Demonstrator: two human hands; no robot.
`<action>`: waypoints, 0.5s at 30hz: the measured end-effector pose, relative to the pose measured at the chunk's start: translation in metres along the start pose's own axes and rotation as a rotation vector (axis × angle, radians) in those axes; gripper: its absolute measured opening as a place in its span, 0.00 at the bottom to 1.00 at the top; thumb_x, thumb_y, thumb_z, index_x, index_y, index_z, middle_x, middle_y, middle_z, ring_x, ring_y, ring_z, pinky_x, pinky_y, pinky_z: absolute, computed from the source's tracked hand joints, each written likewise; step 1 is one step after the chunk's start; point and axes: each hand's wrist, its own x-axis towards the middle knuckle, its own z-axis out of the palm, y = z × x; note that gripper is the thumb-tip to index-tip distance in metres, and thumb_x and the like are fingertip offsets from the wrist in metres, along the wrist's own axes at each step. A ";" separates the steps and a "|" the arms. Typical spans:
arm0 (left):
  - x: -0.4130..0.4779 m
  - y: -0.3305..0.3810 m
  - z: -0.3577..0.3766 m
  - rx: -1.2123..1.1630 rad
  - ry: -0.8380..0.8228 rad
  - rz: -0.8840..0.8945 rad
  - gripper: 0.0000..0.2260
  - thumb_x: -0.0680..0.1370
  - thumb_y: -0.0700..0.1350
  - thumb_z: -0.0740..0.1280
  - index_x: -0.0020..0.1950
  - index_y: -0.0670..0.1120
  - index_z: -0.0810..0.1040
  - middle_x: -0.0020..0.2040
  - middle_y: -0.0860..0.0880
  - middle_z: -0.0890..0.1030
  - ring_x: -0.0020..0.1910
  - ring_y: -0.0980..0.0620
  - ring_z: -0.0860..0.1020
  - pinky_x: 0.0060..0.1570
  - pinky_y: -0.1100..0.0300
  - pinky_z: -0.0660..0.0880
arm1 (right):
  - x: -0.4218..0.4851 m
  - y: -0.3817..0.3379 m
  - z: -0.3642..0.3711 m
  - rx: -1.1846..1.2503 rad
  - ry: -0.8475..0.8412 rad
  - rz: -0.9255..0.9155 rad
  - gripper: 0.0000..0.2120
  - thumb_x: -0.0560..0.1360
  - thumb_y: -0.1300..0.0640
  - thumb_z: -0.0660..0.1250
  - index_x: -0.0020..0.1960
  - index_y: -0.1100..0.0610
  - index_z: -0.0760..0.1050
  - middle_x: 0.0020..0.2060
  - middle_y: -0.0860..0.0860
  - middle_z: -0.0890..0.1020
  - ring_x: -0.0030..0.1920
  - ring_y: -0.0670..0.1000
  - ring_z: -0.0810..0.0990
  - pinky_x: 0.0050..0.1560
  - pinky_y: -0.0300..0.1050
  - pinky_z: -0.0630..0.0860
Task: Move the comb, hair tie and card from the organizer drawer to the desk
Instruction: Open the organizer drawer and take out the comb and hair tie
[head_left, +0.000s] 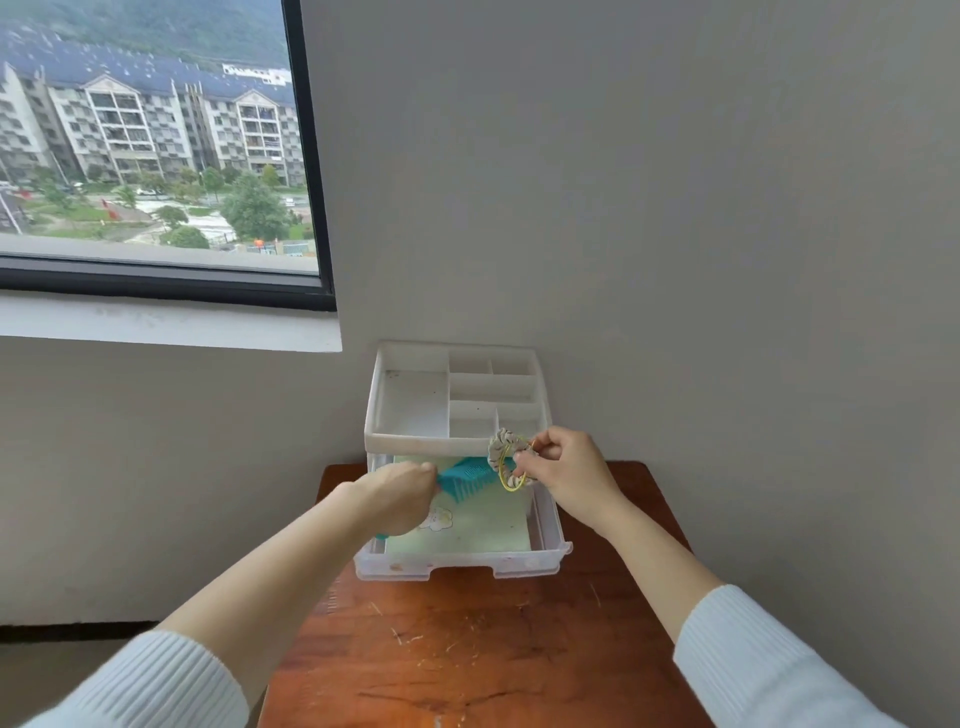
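Observation:
A white plastic organizer (410, 447) stands at the back of the wooden desk (478, 649), its clear drawer (550, 525) pulled out toward me. My left hand (400, 493) grips a teal comb (467, 475) just above the drawer, teeth pointing down. My right hand (566, 475) pinches a beige patterned hair tie (506, 457) with a yellow loop, lifted over the drawer's right side. A pale green card (483, 525) with a small cartoon print lies flat on the drawer floor beneath both hands.
The organizer's top tray has several open compartments (493, 387). The desk sits in a corner against a grey wall (649, 208), with a window and sill (171, 322) at the left. Scratched brown desk surface stretches in front of the drawer.

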 end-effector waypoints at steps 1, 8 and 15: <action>-0.005 0.001 -0.003 -0.009 -0.008 -0.020 0.07 0.80 0.38 0.54 0.52 0.41 0.72 0.38 0.48 0.73 0.32 0.51 0.72 0.27 0.60 0.69 | 0.000 -0.002 -0.001 0.032 -0.010 -0.004 0.04 0.72 0.58 0.71 0.41 0.57 0.77 0.38 0.56 0.86 0.41 0.53 0.85 0.46 0.50 0.79; -0.078 0.006 -0.016 -0.273 0.011 -0.258 0.12 0.81 0.47 0.51 0.47 0.44 0.70 0.35 0.49 0.71 0.27 0.51 0.74 0.25 0.63 0.72 | -0.002 -0.028 -0.009 0.150 -0.179 -0.094 0.04 0.69 0.61 0.73 0.38 0.59 0.79 0.38 0.58 0.85 0.37 0.49 0.81 0.42 0.43 0.77; -0.202 0.010 0.052 -0.853 0.387 -0.558 0.15 0.81 0.49 0.52 0.37 0.47 0.66 0.29 0.49 0.70 0.19 0.55 0.68 0.20 0.66 0.65 | -0.050 -0.049 0.034 0.211 -0.442 -0.242 0.10 0.68 0.66 0.73 0.32 0.56 0.77 0.25 0.46 0.79 0.23 0.37 0.74 0.26 0.28 0.69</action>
